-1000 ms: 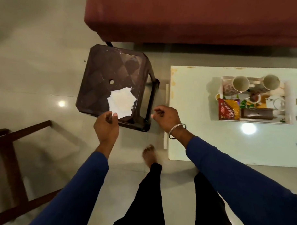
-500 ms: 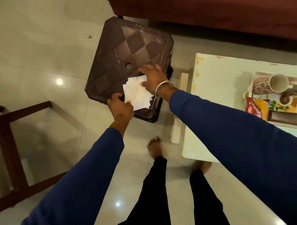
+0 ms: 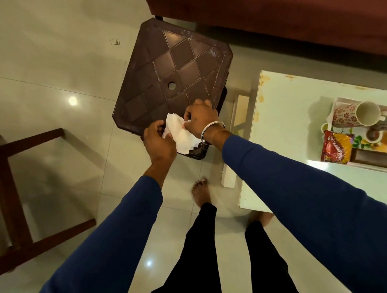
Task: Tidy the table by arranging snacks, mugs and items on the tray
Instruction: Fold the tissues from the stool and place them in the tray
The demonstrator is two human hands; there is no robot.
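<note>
Two pieces of furniture fill most of my view: a maroon sofa [image 3: 293,15] across the top and, below it on the right, the pale tabletop [image 3: 286,130], its near-left corner stained and chipped. Left of the tabletop stands a dark brown plastic stool [image 3: 170,74] on the tiled floor [image 3: 42,64], its seat moulded in a diamond pattern with a small round hole near the middle. A dark wooden chair frame [image 3: 11,174] shows at the left edge.

On the tabletop's far right sits the tray [image 3: 334,102], only partly in frame. I can see a floral mug [image 3: 351,117] lying on its side at the tray's back, mouth toward the right, a red-and-yellow snack packet [image 3: 336,146] at the tray's near-left corner, and a brown box [image 3: 372,155] just beside the packet.

Both arms wear blue sleeves and reach over the stool's near edge. My left hand [image 3: 159,143] is curled, fingers pinching the left side of a bunch of white paper napkins [image 3: 181,135]. My right hand [image 3: 200,122], a metal bangle [image 3: 211,129] on its wrist, is closed on the napkins' upper right side. The napkins hang between the two hands, over the stool's front rim, well apart from the tray.
</note>
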